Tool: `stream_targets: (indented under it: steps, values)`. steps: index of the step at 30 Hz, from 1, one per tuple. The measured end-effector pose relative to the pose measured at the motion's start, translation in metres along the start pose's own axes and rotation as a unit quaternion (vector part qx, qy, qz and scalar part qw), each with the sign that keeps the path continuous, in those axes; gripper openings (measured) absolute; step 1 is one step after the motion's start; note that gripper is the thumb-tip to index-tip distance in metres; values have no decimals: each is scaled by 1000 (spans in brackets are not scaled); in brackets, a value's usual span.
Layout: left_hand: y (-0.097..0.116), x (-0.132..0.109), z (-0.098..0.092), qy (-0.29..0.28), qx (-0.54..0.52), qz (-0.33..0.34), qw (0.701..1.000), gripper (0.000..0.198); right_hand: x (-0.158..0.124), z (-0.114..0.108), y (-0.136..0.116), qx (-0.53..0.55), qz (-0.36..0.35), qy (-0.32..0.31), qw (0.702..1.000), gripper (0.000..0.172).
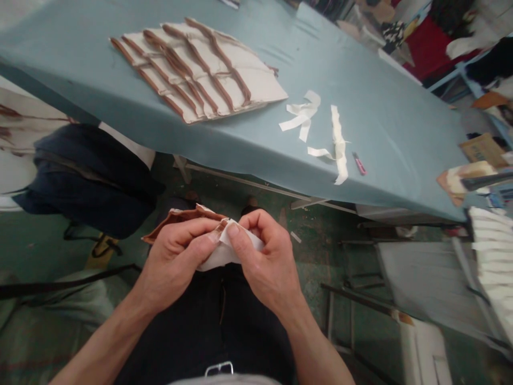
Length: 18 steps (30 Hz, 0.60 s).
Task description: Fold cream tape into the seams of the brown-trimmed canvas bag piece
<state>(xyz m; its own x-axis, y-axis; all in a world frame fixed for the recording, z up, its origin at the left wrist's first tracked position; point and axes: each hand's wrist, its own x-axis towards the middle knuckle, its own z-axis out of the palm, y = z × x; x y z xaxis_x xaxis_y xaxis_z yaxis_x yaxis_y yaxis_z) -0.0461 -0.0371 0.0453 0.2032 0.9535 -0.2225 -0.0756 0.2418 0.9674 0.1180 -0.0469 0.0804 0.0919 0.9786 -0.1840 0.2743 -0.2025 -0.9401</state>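
Close in front of my body, a fabric piece (pixel 218 259), white on one side with brown edging, is held between both hands. My left hand (pixel 175 255) pinches it near its brown-edged part, thumb and forefinger pressed together. Opposite, my right hand (pixel 265 251) is closed on the white part, its thumb on top. The two thumbs are close together at a fold. Part of the piece is hidden behind the fingers. On the table ahead lies a stack of similar white pieces with brown edging (pixel 200 72), fanned out in overlapping rows.
The table (pixel 372 107) has a blue-green cover. Torn white strips (pixel 303 113) and a crumpled strip (pixel 339 144) lie near a pink cutter (pixel 359 163). A dark cloth-covered item (pixel 92 176) stands at left. Metal-framed furniture (pixel 360 299) is at lower right.
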Motion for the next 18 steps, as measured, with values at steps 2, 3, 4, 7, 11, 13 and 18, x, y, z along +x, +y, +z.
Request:
stream_targets:
  steps: [2, 3, 4, 7, 11, 13, 18]
  values:
    - [-4, -1, -2, -1, -6, -5, 1000, 22, 1, 1, 0, -4, 2, 3, 1000, 26]
    - [-6, -1, -3, -3, -8, -8, 1000, 23, 1, 2, 0, -8, 2, 5, 1000, 26]
    - [-8, 0, -4, -4, -9, -11, 1000, 25, 1, 3, 0, -12, 2, 8, 1000, 26]
    - [-14, 2, -10, -20, -8, -15, 1000, 27, 2, 4, -2, -40, 2, 13, 999, 27]
    - [-19, 8, -17, -47, -6, -4, 999, 25, 1, 6, -6, -119, -14, 38, 992, 25]
    - [-20, 10, -17, -41, -11, -11, 999, 24, 1, 8, -6, -153, -27, 51, 987, 24]
    - [-20, 13, -14, -18, -32, -34, 999, 22, 2, 10, -6, -224, -40, 48, 973, 22]
